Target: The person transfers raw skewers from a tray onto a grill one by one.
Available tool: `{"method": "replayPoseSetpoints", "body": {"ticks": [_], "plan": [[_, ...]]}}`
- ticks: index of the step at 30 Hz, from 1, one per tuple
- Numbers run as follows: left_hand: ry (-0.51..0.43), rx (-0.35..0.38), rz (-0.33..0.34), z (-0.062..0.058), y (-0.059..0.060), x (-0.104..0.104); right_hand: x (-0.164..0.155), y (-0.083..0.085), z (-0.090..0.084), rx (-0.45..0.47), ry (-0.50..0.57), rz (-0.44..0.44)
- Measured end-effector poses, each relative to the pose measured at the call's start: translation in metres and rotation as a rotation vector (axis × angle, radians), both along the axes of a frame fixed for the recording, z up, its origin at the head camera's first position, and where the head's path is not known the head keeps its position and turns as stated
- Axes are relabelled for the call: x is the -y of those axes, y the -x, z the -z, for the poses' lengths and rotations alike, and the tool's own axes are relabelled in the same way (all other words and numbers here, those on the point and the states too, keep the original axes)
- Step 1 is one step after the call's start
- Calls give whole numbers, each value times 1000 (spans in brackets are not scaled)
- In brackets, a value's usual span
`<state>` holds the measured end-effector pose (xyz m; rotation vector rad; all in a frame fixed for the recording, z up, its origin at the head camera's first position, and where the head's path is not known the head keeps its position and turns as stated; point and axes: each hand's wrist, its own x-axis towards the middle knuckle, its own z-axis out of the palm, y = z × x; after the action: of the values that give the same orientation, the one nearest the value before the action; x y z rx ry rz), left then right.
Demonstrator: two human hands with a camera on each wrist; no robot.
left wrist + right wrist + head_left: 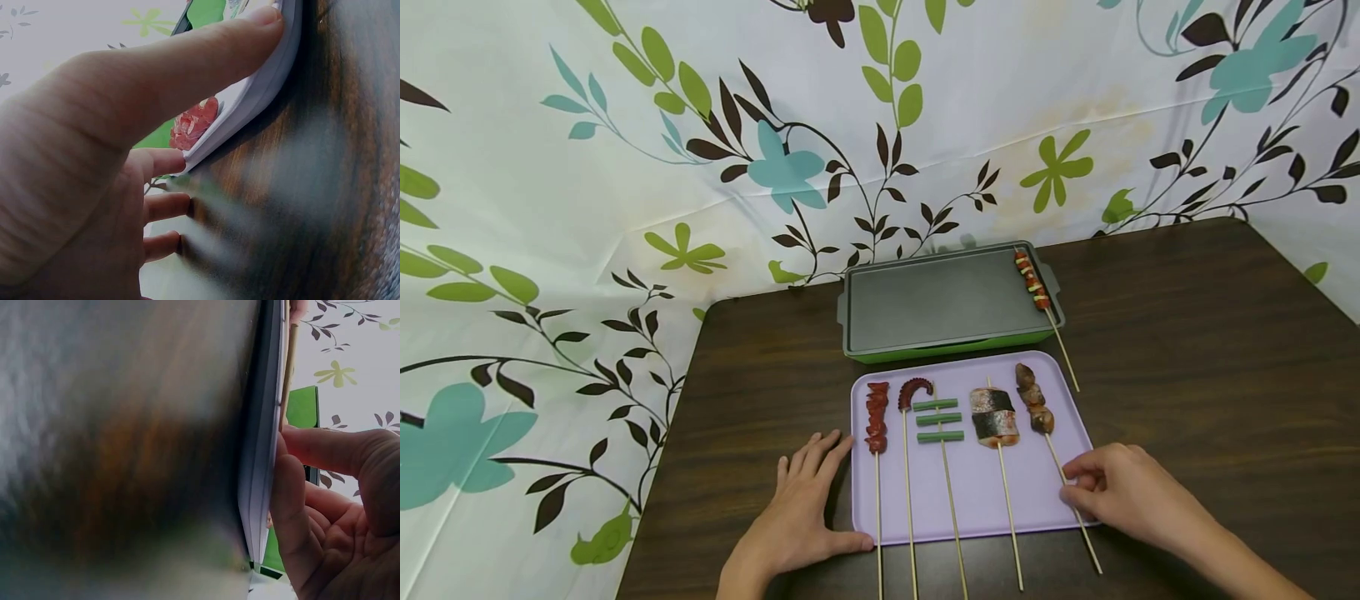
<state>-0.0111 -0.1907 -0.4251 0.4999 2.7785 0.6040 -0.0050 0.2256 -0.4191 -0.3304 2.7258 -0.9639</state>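
The right hand (pixel 1123 492) pinches the bare wooden stick of the brown meat skewer (pixel 1034 408) between thumb and fingertips, at the near right edge of the flat lilac plastic tray (pixel 1045 492); the right wrist view shows the fingers (pixel 294 506) curled against the tray's rim with the stick running up past them. The meat end lies ahead of the pinch, on the tray, so the skewer is gripped but not yet lifted. The left hand (pixel 805 508) lies flat with fingers spread on the dark wooden table (pixel 1187 350), its thumb (pixel 206 56) pressing along the tray's left edge.

To lift this well, I judge the pinch should stay firm on the stick and rise evenly, so the heavy meat end does not swing down or roll. The left thumb should keep bracing the tray so it does not slide.

Left of the pinched skewer, the tray holds four more sticks side by side: a salmon piece wrapped in dark seaweed (pixel 994 417), three green bean pieces (pixel 938 419), a curled reddish octopus tentacle (pixel 915 392) and a red sausage skewer (pixel 876 417). Beyond the tray, well ahead of the grip, the green-based rectangular griddle with a dark grey plate (pixel 940 304) carries one red and yellow vegetable skewer (pixel 1032 282) at its right end, stick overhanging toward the tray.
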Motion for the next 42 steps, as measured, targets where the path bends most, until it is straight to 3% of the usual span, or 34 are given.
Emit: {"method": "replayPoseSetpoints", "body": {"ticks": [16, 26, 42], "plan": [[-10, 6, -5, 0, 0, 0, -11, 1, 1, 3, 19, -22], [-9, 9, -11, 1, 0, -1, -18, 1, -3, 57, 113, -46], [-8, 5, -10, 1, 0, -1, -18, -6, -15, -4, 169, -73]]}}
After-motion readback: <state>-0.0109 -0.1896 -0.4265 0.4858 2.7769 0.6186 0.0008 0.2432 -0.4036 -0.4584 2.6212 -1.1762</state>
